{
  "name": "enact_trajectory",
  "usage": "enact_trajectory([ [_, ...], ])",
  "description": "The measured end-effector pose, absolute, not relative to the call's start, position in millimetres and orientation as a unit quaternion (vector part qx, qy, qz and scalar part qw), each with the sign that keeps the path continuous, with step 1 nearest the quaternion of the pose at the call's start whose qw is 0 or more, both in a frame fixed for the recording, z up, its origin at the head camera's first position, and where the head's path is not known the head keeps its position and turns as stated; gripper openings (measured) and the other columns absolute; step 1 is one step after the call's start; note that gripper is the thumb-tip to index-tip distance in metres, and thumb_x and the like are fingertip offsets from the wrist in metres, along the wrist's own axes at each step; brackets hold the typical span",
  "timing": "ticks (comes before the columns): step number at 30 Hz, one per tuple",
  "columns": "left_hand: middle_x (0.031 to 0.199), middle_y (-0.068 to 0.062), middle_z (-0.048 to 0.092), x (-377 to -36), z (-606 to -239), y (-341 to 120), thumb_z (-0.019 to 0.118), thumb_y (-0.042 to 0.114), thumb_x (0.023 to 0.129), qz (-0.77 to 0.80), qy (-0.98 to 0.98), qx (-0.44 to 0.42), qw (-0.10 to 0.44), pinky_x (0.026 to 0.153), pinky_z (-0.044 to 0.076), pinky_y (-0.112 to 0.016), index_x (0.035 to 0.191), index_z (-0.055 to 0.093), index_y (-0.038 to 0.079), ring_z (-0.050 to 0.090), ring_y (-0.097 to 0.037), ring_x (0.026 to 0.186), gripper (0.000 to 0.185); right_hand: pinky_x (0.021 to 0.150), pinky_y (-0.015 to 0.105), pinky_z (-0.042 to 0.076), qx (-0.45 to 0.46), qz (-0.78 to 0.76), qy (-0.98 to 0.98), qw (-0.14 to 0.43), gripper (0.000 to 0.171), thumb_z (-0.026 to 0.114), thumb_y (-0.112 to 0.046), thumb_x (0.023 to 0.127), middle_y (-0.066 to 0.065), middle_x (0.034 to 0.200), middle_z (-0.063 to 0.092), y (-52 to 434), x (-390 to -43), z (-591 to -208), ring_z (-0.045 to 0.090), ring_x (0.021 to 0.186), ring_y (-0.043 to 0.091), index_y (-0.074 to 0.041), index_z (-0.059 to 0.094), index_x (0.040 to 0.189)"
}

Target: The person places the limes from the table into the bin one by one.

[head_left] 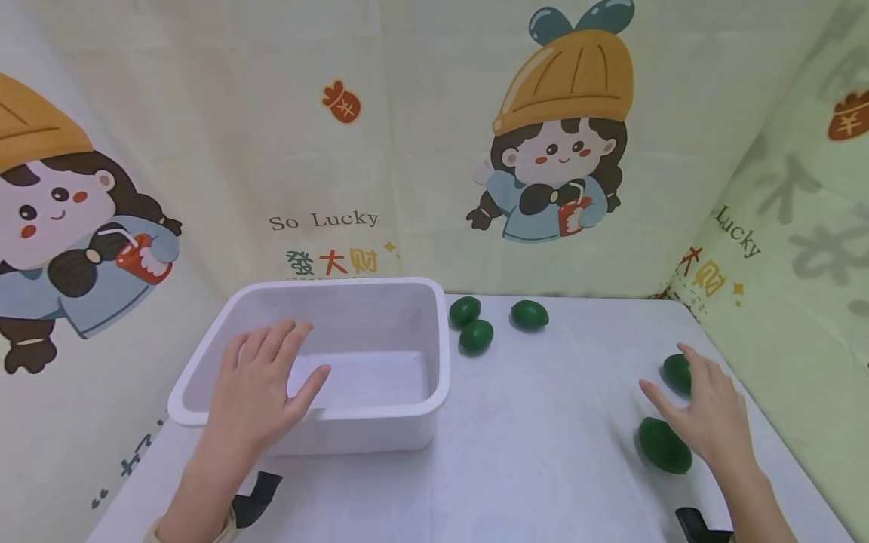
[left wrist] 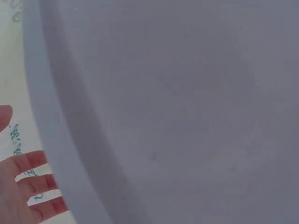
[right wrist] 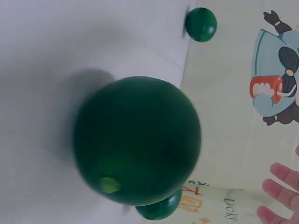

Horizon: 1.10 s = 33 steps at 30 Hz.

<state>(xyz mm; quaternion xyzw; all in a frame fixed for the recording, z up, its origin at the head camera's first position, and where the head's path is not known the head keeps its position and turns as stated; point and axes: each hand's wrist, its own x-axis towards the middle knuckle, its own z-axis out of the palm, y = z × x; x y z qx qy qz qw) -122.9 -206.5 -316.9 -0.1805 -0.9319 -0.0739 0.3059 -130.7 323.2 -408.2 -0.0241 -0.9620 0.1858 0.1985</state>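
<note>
Counting 5 limes point(head_left: 476, 335), 1 tub point(head_left: 380, 422), 2 hands point(head_left: 254, 396).

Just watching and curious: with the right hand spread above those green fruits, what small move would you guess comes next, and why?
Probably the right hand lowers and closes round the green fruit beneath it. Its fingers are open and hold nothing, the fruit lies right under the palm, and the left hand rests flat on the rim of the empty white tub.

Our head view looks down over table point(head_left: 543, 452); our left wrist view hugs tub point(left wrist: 187, 116) wall; right wrist view sits near lime point(right wrist: 138, 140), shared with head view.
</note>
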Motion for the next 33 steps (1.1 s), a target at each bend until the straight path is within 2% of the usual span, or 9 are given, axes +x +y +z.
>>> enact_trajectory([
  [5,0.115,-0.017,0.053,-121.4,-328.8,-209.5,0.029,0.055,0.089,-0.077,-0.929,-0.179,0.316,0.092,0.026,-0.051,0.118,0.052,0.003,0.044,-0.035,0.105,0.064,0.075,0.065,0.028,-0.034,0.184,-0.963,0.193,0.083,0.062,-0.045,0.08,0.037,0.122,0.038,324.7,-124.3,-414.1,0.037,0.105,0.052,0.001,0.026,0.139],
  [15,0.114,-0.017,0.055,-117.8,-346.5,-215.7,0.037,0.051,0.089,-0.074,-0.936,-0.172,0.297,0.088,0.028,-0.051,0.117,0.054,0.002,0.045,-0.035,0.104,0.059,0.071,0.063,0.03,-0.065,0.185,-0.966,0.171,0.085,0.061,-0.047,0.08,0.036,0.119,0.04,329.0,-110.8,-426.9,0.038,0.102,0.051,0.001,0.025,0.139],
  [22,0.107,-0.017,0.056,-116.1,-357.6,-222.2,0.025,0.055,0.091,-0.083,-0.926,-0.184,0.318,0.083,0.028,-0.049,0.111,0.056,0.001,0.045,-0.034,0.098,0.065,0.069,0.065,0.03,-0.085,0.184,-0.968,0.145,0.085,0.059,-0.048,0.081,0.038,0.121,0.037,332.8,-102.6,-435.3,0.036,0.102,0.053,0.002,0.023,0.14],
  [33,0.096,-0.013,0.054,-116.0,-370.2,-225.9,0.021,0.053,0.093,-0.086,-0.913,-0.204,0.343,0.079,0.028,-0.047,0.103,0.056,0.002,0.046,-0.033,0.089,0.063,0.069,0.065,0.03,-0.092,0.179,-0.971,0.13,0.086,0.059,-0.05,0.081,0.036,0.12,0.037,334.6,-90.0,-447.2,0.036,0.103,0.052,0.002,0.023,0.139],
])
